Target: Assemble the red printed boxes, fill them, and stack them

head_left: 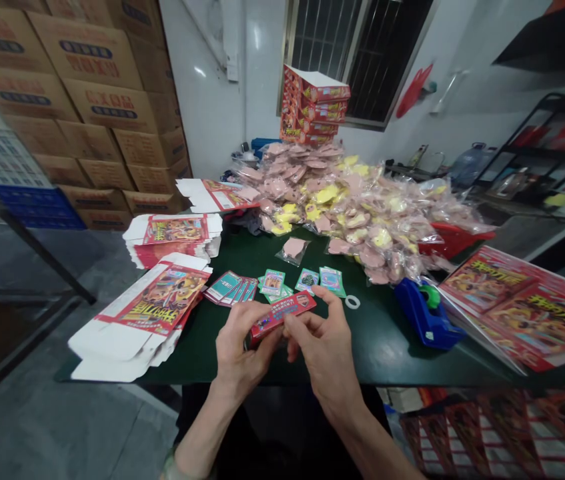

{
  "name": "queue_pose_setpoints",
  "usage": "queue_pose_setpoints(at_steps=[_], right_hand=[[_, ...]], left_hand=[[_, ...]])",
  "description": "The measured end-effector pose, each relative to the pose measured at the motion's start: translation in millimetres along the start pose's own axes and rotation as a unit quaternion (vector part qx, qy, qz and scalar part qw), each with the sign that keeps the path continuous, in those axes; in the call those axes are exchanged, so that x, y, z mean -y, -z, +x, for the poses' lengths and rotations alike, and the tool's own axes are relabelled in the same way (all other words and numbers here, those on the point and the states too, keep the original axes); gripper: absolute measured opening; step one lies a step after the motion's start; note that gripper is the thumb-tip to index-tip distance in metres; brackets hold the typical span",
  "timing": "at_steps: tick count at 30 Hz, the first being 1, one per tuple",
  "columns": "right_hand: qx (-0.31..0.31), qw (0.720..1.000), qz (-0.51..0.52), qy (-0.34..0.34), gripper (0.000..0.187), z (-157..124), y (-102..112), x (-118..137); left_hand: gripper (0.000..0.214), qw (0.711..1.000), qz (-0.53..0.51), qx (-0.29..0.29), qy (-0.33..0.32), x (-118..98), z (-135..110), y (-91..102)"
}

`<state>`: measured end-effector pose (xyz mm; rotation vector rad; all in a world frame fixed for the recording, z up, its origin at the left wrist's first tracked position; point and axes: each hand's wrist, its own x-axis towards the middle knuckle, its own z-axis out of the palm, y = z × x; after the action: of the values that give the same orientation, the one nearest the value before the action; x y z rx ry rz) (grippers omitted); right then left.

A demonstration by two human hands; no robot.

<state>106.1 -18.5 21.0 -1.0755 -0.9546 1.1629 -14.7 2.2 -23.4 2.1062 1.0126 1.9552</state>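
A small flat red packet (282,315) is held above the near edge of the dark green table (382,347). My left hand (237,350) grips its lower left end with curled fingers. My right hand (325,340) pinches its right end between thumb and fingertips. Just beyond the packet lie several small green and teal cards (275,283), some fanned, some single. A single clear sachet with a pink item (293,248) lies further back.
A large heap of pink and yellow sachets (357,207) fills the table's back. Flat red printed cartons (157,300) lie at left, more stacked (527,307) at right. A blue tape dispenser (425,317) and a white ring (353,302) sit right. Stacked red boxes (315,107) stand behind.
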Motion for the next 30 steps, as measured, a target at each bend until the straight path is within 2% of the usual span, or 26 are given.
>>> queue_pose_setpoints(at_steps=[3,6,10,11,13,15,17,18,20,23,25,26,28,30], right_hand=[[0.013,1.000,-0.016,-0.012,0.058,5.9,2.8,-2.8],[0.038,0.999,-0.029,-0.022,0.055,12.9,9.2,-21.8],[0.104,0.986,-0.117,-0.053,0.053,18.5,26.5,-65.5],[0.110,0.980,-0.160,-0.040,0.051,18.6,32.8,-73.2],[0.076,0.965,-0.249,0.024,0.046,17.8,47.7,-76.8],[0.015,0.943,-0.313,0.110,0.047,16.9,64.1,-62.8],[-0.008,0.916,-0.356,0.184,0.056,16.8,80.4,-35.0],[0.010,0.901,-0.379,0.211,0.060,16.7,88.1,-18.6],[0.091,0.866,-0.427,0.242,0.057,15.8,103.1,14.3],[0.213,0.820,-0.478,0.232,0.034,12.3,130.7,55.6],[0.220,0.809,-0.500,0.216,0.023,10.4,159.9,79.0],[0.193,0.809,-0.510,0.219,0.021,9.9,179.2,90.6],[0.090,0.815,-0.521,0.238,0.021,10.6,226.7,114.5],[-0.042,0.824,-0.507,0.250,0.027,15.2,280.9,136.9]], left_hand=[[0.035,0.994,0.074,0.059,-0.050,-2.7,8.0,6.4],[0.035,0.982,0.119,0.134,-0.064,-4.7,16.9,11.9],[0.046,0.976,0.097,0.194,0.000,-1.7,25.2,21.4],[0.047,0.974,0.096,0.204,0.019,0.3,26.3,24.6],[0.047,0.969,0.099,0.219,0.061,4.6,27.7,30.8],[0.047,0.964,0.099,0.225,0.104,7.0,29.2,32.9],[0.049,0.962,0.077,0.226,0.130,4.1,31.3,26.6],[0.048,0.962,0.056,0.235,0.128,0.2,32.7,19.6],[0.041,0.957,-0.010,0.270,0.103,-12.2,35.6,-0.8],[0.034,0.934,-0.105,0.338,0.055,-33.4,37.6,-35.9],[0.044,0.924,-0.122,0.359,0.056,-39.7,35.3,-54.5],[0.052,0.923,-0.119,0.360,0.064,-38.7,32.9,-61.6],[0.063,0.930,-0.109,0.341,0.087,-29.3,26.0,-72.2],[0.056,0.939,-0.098,0.313,0.099,-14.4,17.4,-78.8]])
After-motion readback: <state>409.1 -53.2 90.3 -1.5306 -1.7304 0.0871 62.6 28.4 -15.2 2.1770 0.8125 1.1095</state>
